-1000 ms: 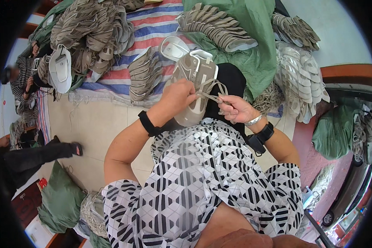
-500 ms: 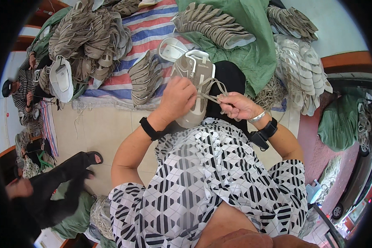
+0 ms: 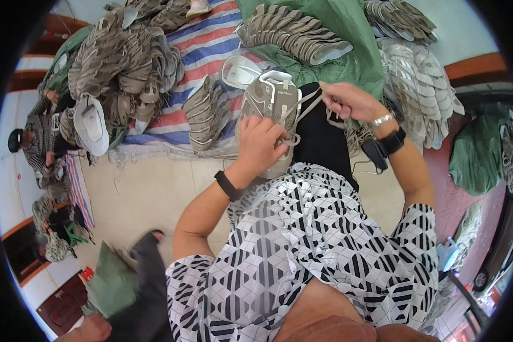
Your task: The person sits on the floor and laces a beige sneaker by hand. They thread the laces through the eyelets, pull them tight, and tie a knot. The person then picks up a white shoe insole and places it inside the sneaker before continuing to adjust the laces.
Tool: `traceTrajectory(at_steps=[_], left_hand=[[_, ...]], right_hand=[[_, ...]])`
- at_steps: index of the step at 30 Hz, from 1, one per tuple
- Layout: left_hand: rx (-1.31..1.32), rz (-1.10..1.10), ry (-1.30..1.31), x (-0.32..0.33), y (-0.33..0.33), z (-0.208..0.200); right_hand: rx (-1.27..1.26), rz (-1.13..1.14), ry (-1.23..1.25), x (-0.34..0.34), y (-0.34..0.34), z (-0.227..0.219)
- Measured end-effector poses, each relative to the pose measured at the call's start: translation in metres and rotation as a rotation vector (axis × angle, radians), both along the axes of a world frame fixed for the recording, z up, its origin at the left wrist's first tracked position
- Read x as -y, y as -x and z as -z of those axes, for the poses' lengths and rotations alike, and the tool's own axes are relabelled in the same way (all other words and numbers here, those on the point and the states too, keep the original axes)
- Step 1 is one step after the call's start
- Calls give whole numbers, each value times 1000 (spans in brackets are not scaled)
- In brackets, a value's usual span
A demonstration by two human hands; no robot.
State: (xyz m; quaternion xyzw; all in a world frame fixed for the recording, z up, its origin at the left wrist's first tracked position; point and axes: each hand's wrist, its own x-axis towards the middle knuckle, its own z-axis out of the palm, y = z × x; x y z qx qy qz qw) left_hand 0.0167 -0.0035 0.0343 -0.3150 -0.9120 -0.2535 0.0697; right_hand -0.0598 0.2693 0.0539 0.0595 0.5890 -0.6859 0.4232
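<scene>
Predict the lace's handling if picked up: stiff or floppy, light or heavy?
Probably floppy: the lace curls beside the left hand. Likely light, being thin. Lifting may tug the shoe, since the lace runs from it to the right hand.

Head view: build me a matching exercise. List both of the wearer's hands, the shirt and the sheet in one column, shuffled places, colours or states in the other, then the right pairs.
1. Left hand
2. Right hand
3. Shirt
4. Sheet

A. Red, white and blue stripes
B. Pinching a lace
C. Black-and-white pattern
D. On the shoe

Pairs: 1-D; 2-B; 3-C; 4-A
</scene>
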Motion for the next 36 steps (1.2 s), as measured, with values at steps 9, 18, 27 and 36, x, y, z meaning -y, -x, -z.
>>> traceTrajectory(at_steps=[9,18,27,36], left_hand=[[32,-186,-195,3,-3,15],[207,-197,-233,13,-14,21],[623,-321,-315,35,25,11],[231,269,308,-11,54,-31]], right_hand=[[-233,99,154,67,83,-21],[-398,382,301,24,139,-20],[-996,-385,-116,33,45,-171],[-1671,-262,-500,24,-36,-175]])
